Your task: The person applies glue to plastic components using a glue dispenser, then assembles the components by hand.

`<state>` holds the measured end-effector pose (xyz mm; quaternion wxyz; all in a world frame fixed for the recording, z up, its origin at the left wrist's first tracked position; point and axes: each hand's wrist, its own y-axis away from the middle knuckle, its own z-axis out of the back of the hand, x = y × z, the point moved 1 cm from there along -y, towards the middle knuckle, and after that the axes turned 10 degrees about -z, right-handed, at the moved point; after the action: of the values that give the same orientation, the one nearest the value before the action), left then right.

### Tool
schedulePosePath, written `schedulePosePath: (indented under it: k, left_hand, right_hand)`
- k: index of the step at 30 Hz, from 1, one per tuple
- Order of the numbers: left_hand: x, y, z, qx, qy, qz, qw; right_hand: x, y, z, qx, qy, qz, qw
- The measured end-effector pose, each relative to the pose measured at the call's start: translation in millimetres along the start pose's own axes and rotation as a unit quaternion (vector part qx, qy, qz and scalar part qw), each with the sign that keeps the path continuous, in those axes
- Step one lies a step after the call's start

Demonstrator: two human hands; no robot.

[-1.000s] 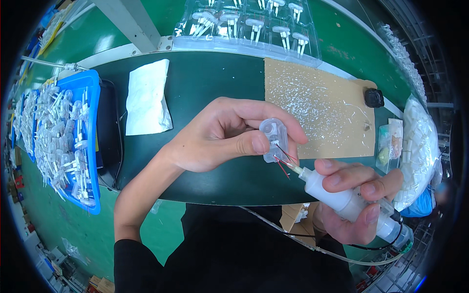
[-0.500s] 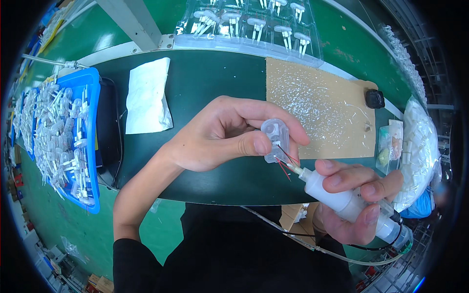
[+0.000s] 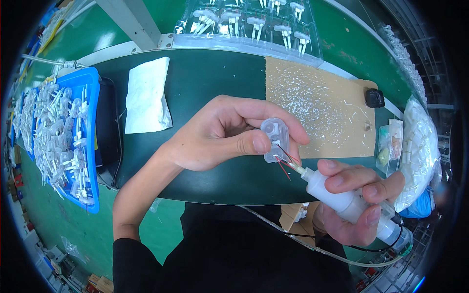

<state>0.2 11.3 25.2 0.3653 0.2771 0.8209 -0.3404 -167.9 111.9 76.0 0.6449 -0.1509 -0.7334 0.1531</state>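
Note:
Between thumb and fingers, my left hand grips a small clear plastic housing above the bench. Thin red wires stick out of its lower end. My right hand is wrapped round a dispensing syringe with a white barrel, a black cable and a hose at its rear. The syringe's fine tip points up and left to the wires at the lower end of the housing; whether it touches them I cannot tell.
A blue bin heaped with clear and white parts is at left, beside a white cloth. Cardboard with white specks lies at right, with a small black object. Behind stands a clear tray of parts; a plastic bag is far right.
The syringe in my right hand has shifted very slightly to the right. My left hand and the housing stay almost in place.

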Motion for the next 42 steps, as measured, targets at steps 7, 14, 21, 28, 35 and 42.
schedulePosePath:
  k: [7, 14, 21, 28, 35, 42]
  left_hand:
    - [1.0, -0.3, -0.1, -0.004, 0.008, 0.001, 1.000]
    - [1.5, 0.2, -0.2, -0.007, 0.013, 0.005, 1.000]
    - [1.4, 1.1, -0.5, -0.011, 0.016, 0.014, 1.000]
    - [3.4, 0.2, 0.4, -0.001, 0.019, 0.012, 1.000]
    - [2.5, 0.2, 1.1, -0.001, 0.015, 0.017, 1.000]
    - [3.1, 0.6, 0.8, -0.005, 0.023, 0.019, 1.000]
  right_hand:
    - [-0.9, -0.1, 0.8, 0.001, -0.001, 0.001, 1.000]
    - [0.3, 0.3, 0.2, 0.002, -0.002, -0.006, 1.000]
    - [-0.1, 0.4, 0.1, 0.010, 0.004, -0.012, 1.000]
    - [0.2, -0.3, 0.0, 0.010, 0.000, -0.009, 1.000]
    - [-0.5, -2.9, 1.3, 0.021, -0.002, -0.005, 1.000]
    - [-1.4, -0.9, 0.8, 0.014, -0.010, 0.011, 1.000]
